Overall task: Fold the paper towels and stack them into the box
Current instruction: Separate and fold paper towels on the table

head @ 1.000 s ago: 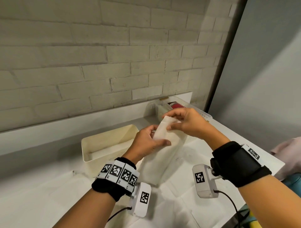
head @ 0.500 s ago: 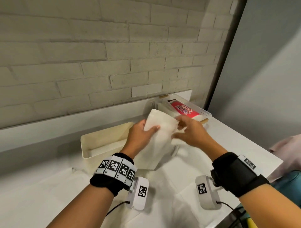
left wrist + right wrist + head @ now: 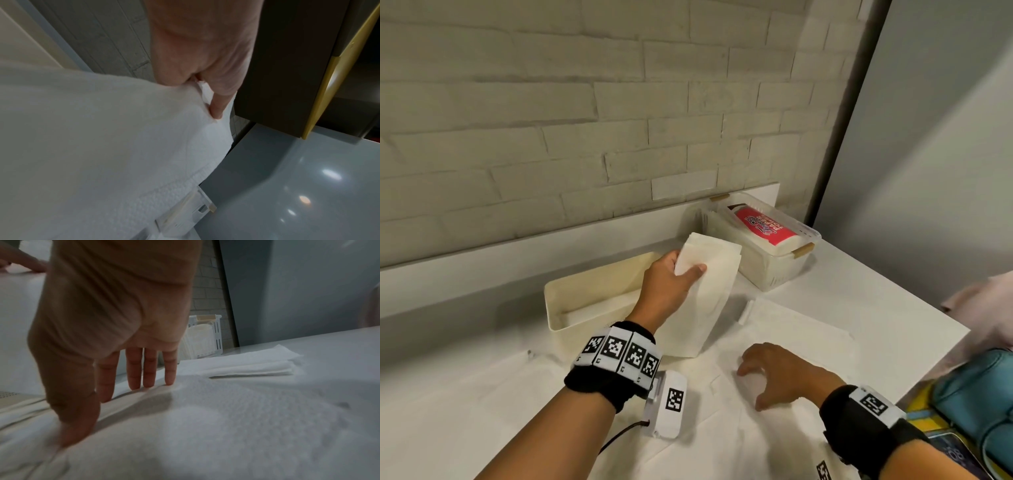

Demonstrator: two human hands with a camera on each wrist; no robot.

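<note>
My left hand (image 3: 681, 270) pinches the top of a folded white paper towel (image 3: 705, 294) between thumb and fingers, and the towel hangs down just right of the cream box (image 3: 585, 294). In the left wrist view the thumb (image 3: 218, 107) presses into the towel (image 3: 102, 146). My right hand (image 3: 767, 370) hovers low with spread fingers over loose paper towels (image 3: 784, 329) lying flat on the white table (image 3: 876, 301). In the right wrist view its fingertips (image 3: 148, 382) touch a towel sheet (image 3: 226, 418). The box holds a flat white layer at its bottom.
A clear plastic bin (image 3: 767, 253) with a red-labelled pack (image 3: 763, 228) stands at the back right against the brick wall. More folded towels (image 3: 246, 366) lie beyond my right hand. The table's right edge is near, with a teal bag (image 3: 979, 404) below it.
My right hand let go of the folded towel and dropped toward the sheets on the table. My left hand keeps hold of the towel alone, near the box.
</note>
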